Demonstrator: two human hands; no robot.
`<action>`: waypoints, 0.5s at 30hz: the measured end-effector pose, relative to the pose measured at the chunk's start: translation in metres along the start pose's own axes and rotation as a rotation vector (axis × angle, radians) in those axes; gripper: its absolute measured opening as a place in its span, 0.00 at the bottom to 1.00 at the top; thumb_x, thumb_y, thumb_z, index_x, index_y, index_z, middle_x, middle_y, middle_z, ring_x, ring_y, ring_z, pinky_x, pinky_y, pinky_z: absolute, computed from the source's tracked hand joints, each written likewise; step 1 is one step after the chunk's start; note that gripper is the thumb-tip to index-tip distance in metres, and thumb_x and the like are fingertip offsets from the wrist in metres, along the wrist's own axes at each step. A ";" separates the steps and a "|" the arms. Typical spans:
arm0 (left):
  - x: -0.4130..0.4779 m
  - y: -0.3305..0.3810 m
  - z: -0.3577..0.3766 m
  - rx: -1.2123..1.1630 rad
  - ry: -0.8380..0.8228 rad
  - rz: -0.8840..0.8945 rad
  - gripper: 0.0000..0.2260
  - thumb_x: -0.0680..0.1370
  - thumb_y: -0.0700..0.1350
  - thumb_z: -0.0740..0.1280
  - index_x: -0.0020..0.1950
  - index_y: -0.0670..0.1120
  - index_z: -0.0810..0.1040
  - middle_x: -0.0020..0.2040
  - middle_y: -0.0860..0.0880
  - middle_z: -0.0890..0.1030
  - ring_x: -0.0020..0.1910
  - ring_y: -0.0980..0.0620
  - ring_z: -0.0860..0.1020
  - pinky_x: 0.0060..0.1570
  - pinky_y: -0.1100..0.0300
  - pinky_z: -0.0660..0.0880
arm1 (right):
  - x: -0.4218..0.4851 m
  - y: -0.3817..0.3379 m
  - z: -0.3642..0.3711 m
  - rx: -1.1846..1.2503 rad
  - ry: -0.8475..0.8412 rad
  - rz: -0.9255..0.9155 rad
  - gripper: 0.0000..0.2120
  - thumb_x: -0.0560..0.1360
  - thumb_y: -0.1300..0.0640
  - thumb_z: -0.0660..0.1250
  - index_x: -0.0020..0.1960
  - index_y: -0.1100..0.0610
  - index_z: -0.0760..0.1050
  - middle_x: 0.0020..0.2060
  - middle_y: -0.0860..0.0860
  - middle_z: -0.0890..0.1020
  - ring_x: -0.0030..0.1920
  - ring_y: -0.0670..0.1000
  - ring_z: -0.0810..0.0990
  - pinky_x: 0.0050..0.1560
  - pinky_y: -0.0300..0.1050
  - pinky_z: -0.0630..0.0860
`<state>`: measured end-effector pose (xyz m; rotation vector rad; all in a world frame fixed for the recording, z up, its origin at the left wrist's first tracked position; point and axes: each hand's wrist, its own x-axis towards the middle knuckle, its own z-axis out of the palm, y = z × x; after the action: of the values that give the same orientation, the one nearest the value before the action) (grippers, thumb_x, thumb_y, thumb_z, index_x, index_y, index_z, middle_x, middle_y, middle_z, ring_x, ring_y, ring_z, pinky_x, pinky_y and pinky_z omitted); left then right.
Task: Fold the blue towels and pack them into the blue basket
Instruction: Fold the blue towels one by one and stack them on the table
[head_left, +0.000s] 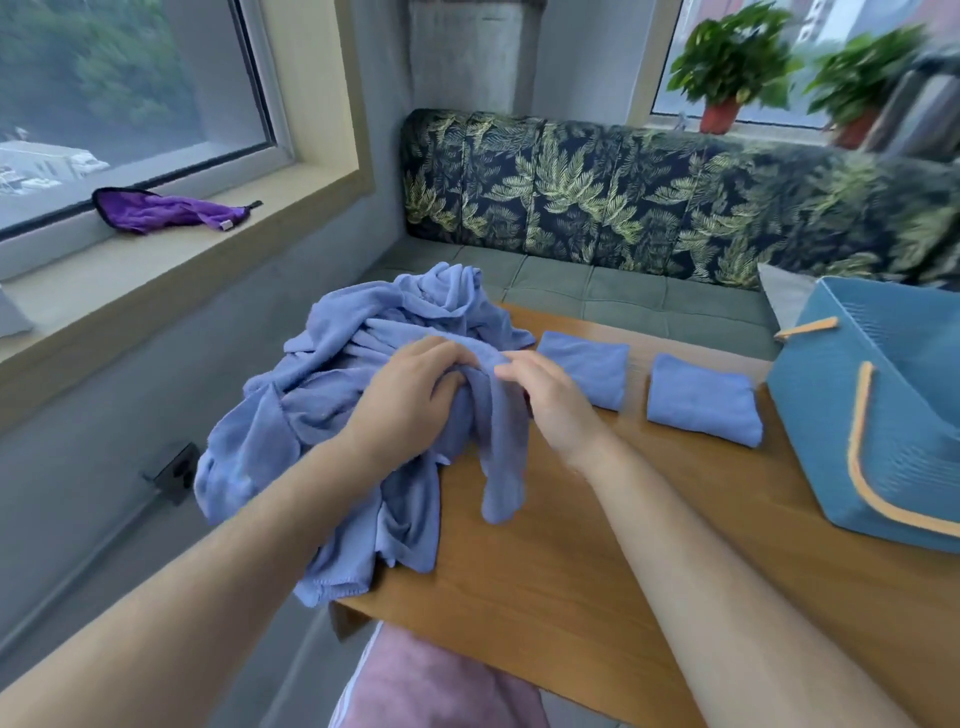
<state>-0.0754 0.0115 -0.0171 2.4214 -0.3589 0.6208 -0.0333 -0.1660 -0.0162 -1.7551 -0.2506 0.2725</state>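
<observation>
Blue terry cloth, unfolded: a heap of loose towels (363, 364) was seen at the left end of the bench (571, 597), with part of it draped over the near edge. One ridge of cloth was gripped by the left hand (405, 400), whose fingers were curled into it. The right hand (550, 400) was laid against the same ridge. Whether it pinched the cloth or merely touched it could not be told, as the thumb was hidden.

The step in hand was judged to be the separating of a single towel from the heap for folding. Two pieces were already finished: a first folded towel (584, 366) just beside the heap and a second folded towel (701, 400) nearer the blue basket (831, 415), which stood at the right end of the bench and in which no towel could be seen. For the next move, one towel would need to be drawn free and spread flat on the bare wood in front.

The bench was of warm brown wood. Behind it, a cushioned seat (597, 192) with a leaf-printed back was shown. A purple cloth (166, 210) lay on the left window sill (156, 270), and two potted plants (732, 57) stood at the far window.
</observation>
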 end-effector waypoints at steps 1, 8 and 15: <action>0.000 0.010 0.009 -0.025 -0.017 0.014 0.10 0.79 0.39 0.60 0.53 0.45 0.81 0.47 0.53 0.78 0.49 0.54 0.73 0.52 0.64 0.69 | -0.001 0.001 -0.008 0.038 0.023 0.064 0.28 0.66 0.34 0.67 0.49 0.59 0.81 0.49 0.50 0.86 0.49 0.48 0.80 0.53 0.49 0.74; -0.012 0.060 0.065 -0.274 -0.202 0.033 0.10 0.78 0.36 0.66 0.55 0.47 0.80 0.50 0.56 0.79 0.53 0.59 0.76 0.51 0.69 0.69 | -0.041 0.036 -0.069 -0.229 0.150 0.038 0.16 0.79 0.45 0.65 0.46 0.58 0.80 0.38 0.54 0.83 0.39 0.47 0.76 0.43 0.50 0.74; -0.025 0.068 0.133 -0.162 -0.266 0.067 0.08 0.80 0.47 0.65 0.55 0.47 0.80 0.53 0.52 0.79 0.53 0.52 0.77 0.54 0.55 0.74 | -0.098 0.074 -0.140 -0.414 0.257 0.163 0.10 0.80 0.57 0.63 0.41 0.58 0.72 0.34 0.47 0.75 0.33 0.43 0.71 0.37 0.43 0.67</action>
<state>-0.0770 -0.1214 -0.0904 2.3445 -0.5793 0.2846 -0.0803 -0.3414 -0.0575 -2.2019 0.0274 0.1134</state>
